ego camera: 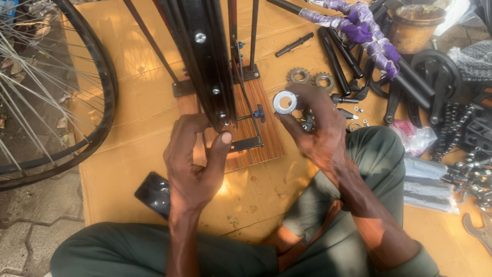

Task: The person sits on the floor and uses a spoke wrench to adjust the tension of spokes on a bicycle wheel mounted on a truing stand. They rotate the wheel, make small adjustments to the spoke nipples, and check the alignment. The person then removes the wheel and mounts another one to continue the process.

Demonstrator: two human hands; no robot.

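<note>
— How do my hands sit?
— My left hand (197,164) is raised, fingers curled, thumb pressed upward. My right hand (315,125) is lifted, fingertips pinched together, forearm angling back toward my knee.

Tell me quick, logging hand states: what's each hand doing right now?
Left hand: closed on the black wheel rim.
Right hand: holding a round silver disc.

Glossy black metal rim (205,61); shiny steel ring (285,102); wood-grain base (266,138).

A phone (154,194) lies on the cardboard (138,102), left of the wooden stand base (266,138); sprockets (310,78) behind.
</note>
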